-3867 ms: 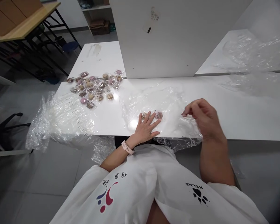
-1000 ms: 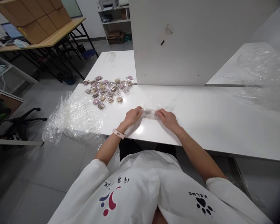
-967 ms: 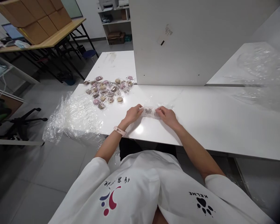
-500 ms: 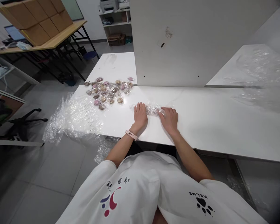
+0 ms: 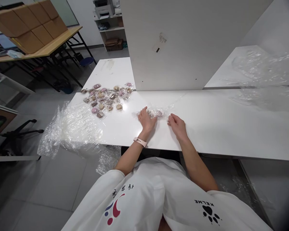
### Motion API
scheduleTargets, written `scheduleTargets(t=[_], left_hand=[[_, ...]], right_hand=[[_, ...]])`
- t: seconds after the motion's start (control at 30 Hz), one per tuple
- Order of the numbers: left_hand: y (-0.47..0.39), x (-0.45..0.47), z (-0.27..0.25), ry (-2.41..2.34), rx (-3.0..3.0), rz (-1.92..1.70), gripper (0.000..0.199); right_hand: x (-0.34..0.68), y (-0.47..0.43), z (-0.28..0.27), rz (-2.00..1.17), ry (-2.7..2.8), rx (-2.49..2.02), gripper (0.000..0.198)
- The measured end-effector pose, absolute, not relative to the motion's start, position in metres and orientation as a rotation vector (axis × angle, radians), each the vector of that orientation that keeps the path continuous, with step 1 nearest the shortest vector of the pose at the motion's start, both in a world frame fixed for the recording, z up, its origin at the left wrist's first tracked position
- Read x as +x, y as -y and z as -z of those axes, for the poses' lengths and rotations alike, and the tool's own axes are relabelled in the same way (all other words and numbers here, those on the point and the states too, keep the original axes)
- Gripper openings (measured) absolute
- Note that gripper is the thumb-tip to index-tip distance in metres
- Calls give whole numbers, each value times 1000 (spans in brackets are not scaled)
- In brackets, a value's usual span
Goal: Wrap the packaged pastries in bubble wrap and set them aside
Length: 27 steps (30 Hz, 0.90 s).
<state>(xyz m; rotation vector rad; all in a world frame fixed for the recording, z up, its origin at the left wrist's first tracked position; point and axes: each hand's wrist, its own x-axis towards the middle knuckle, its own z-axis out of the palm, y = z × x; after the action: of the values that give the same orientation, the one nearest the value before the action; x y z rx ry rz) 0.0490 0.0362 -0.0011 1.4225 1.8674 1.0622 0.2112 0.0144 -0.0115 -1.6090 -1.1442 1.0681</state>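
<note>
A clear plastic-wrapped bundle [image 5: 158, 112] lies across the white table in front of me, with small brownish and pinkish pieces inside. My left hand [image 5: 146, 120] rests on the left part of the bundle, its fingers and thumb apart. At the bundle's right end, my right hand [image 5: 178, 125] has its fingertips pinched together at the edge of the plastic wrap. Its curled fingers partly hide what they grip. To the left, several individually wrapped small cookie-like pieces [image 5: 100, 95] are scattered on the table.
A heap of clear plastic wrap [image 5: 74, 123] hangs over the table's front left edge. More clear plastic [image 5: 267, 69] lies at the right. An upright white panel [image 5: 178, 48] stands behind my hands. Cardboard boxes [image 5: 33, 27] sit on a wooden desk at the back left.
My right hand has drawn off the bundle to its right end, its fingers now pinched. The left hand's fingers, flat together before, have spread. The camera view has shifted slightly.
</note>
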Motion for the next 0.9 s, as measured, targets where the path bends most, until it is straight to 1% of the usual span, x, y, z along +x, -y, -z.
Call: scheduleTargets(t=[0.1, 0.17, 0.2, 0.27, 0.37, 0.47, 0.53, 0.63, 0.7, 0.77, 0.83, 0.9], left_hand=[[-42, 53, 1, -1680, 1334, -1186, 71], [-41, 57, -3, -1510, 1200, -1237, 76], [-38, 59, -6, -1409, 1149, -1247, 78], [-31, 61, -16, -1202, 1123, -1219, 78], [-16, 54, -34, -904, 1224, -1043, 71], [-6, 41, -45, -657, 1307, -817, 62], [1, 41, -45, -588, 1332, -753, 56], [17, 52, -35, -768, 1414, -803, 55], [33, 58, -25, -1018, 1591, -884, 59], [49, 54, -13, -1265, 1838, -970, 57], [59, 39, 1, -1497, 2035, -1031, 50], [64, 20, 15, -1733, 2121, -1052, 42]], right_hand=[[207, -23, 5, -1325, 931, -1424, 77], [205, -30, 1, -1409, 875, -1391, 84], [206, -33, 0, -1442, 874, -1374, 84], [211, -36, -3, -1516, 948, -1290, 78], [226, -26, -9, -1606, 1154, -1091, 67], [241, 0, -21, -1652, 1300, -955, 69], [245, 19, -27, -1656, 1357, -964, 65], [249, 35, -26, -1534, 1357, -1164, 45], [260, 29, -17, -1378, 1256, -1308, 39], [284, 5, -5, -1156, 1015, -1385, 41], [323, -36, 3, -872, 708, -1400, 40], [367, -87, 1, -655, 569, -1437, 28]])
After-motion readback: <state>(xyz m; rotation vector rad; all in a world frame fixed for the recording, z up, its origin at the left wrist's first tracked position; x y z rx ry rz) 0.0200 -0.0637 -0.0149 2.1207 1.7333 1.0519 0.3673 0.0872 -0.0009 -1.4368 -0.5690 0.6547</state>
